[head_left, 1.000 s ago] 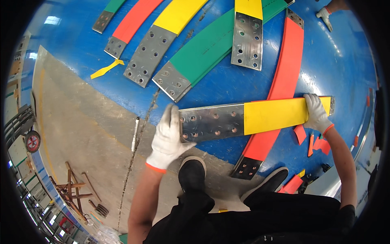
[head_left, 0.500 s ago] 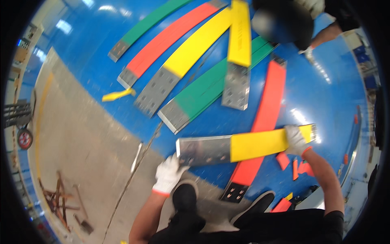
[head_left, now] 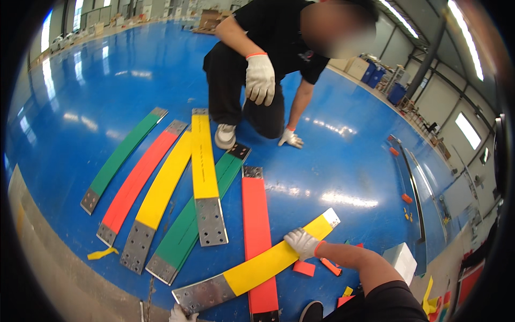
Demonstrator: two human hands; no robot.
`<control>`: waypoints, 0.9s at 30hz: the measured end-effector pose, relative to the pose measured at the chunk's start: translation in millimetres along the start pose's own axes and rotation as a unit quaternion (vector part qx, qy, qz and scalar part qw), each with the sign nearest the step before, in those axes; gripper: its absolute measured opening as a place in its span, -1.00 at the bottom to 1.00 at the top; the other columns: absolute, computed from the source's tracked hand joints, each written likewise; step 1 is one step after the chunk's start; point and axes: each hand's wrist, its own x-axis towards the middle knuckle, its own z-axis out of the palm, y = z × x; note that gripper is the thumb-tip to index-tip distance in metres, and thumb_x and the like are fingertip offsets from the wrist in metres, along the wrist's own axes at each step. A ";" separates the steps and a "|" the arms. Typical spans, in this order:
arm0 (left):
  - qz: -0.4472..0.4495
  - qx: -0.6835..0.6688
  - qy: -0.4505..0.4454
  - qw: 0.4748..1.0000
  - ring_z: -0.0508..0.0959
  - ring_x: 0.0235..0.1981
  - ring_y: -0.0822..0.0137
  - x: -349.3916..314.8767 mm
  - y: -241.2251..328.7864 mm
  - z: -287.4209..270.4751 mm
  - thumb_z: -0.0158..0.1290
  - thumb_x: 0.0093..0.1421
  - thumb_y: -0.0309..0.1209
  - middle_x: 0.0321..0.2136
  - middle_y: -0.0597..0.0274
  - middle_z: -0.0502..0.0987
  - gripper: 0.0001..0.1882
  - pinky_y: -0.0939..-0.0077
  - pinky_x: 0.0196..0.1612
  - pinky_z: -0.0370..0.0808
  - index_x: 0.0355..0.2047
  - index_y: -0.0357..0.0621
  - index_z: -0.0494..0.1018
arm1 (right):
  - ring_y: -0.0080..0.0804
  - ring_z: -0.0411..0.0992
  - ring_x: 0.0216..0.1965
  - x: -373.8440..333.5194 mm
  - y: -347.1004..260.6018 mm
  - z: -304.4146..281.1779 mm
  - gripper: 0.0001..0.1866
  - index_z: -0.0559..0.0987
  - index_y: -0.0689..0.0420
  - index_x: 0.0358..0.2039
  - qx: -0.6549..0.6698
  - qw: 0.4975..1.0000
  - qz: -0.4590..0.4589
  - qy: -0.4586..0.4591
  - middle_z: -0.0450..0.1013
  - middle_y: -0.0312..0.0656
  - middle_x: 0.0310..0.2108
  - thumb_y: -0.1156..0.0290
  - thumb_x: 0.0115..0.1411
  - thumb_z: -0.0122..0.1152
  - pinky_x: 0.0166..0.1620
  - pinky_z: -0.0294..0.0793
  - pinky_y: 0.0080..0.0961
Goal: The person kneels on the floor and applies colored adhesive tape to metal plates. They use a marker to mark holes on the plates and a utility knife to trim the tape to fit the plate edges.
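Note:
A yellow-sleeved busbar [head_left: 263, 265], flat with bare, punched metal ends, lies slantwise across a red-sleeved busbar [head_left: 256, 214]. My right hand [head_left: 303, 243], in a white glove, is closed over the yellow bar near its far right end. At the near left corner of that bar, my left hand [head_left: 182, 314] grips the bare metal end; the lower picture edge cuts this gloved hand off. Further left, another yellow busbar [head_left: 204, 155] rests on top of a green busbar [head_left: 185, 236]. Beside them are a third yellow bar [head_left: 165, 188], a red bar [head_left: 140, 182] and a green bar [head_left: 122, 155].
A co-worker [head_left: 252, 64] kneels ahead, one gloved hand [head_left: 291, 139] on the blue floor. Near my right arm lie red scraps [head_left: 304, 269], an orange-handled tool [head_left: 331, 266] and a white box [head_left: 400, 262]. A yellow strip [head_left: 102, 254] lies at left.
My view has tilted up, bringing the kneeling co-worker and the hall into sight. The crossing yellow bar now slants more in the picture. Both my hands stay at its ends.

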 end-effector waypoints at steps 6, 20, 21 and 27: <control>0.029 0.010 0.034 0.999 0.64 -0.07 -0.24 1.8 -5.4 8.2 0.44 0.12 -0.08 -0.05 -0.20 0.62 -0.17 -0.05 0.01 0.59 0.29 -0.25 0.40 | 0.03 0.47 0.19 2.8 -0.4 2.1 -0.04 0.43 0.17 0.19 -0.015 1.000 0.019 -0.002 0.48 0.01 0.08 0.27 -0.28 0.67 0.33 0.39 -0.09; 0.007 0.026 0.010 1.000 0.63 -0.03 -0.28 -1.5 2.9 0.5 0.39 0.15 -0.01 0.04 -0.24 0.58 -0.10 -0.10 0.05 0.57 0.35 -0.27 0.34 | 0.00 0.47 0.20 -2.0 -11.2 -4.4 0.06 0.39 0.16 0.26 -0.007 0.997 0.056 -0.045 0.48 0.00 0.11 0.24 -0.30 0.76 0.22 0.49 0.00; 0.006 0.028 0.011 1.000 0.62 -0.02 -0.28 -1.9 2.2 1.0 0.38 0.15 0.00 0.04 -0.24 0.58 -0.09 -0.10 0.06 0.57 0.36 -0.27 0.33 | 0.00 0.47 0.20 -1.9 -12.4 -6.6 0.06 0.39 0.17 0.26 -0.003 0.997 0.057 -0.048 0.48 0.01 0.11 0.24 -0.29 0.75 0.20 0.50 -0.01; 0.002 0.011 0.002 1.000 0.62 0.01 -0.30 -2.1 7.0 -3.1 0.37 0.16 0.01 0.08 -0.26 0.56 -0.06 -0.10 0.09 0.57 0.39 -0.26 0.28 | 0.06 0.52 0.16 -4.5 -13.1 -3.3 -0.06 0.41 0.20 0.24 0.008 0.998 0.051 -0.035 0.50 0.06 0.09 0.25 -0.16 0.67 0.14 0.58 -0.05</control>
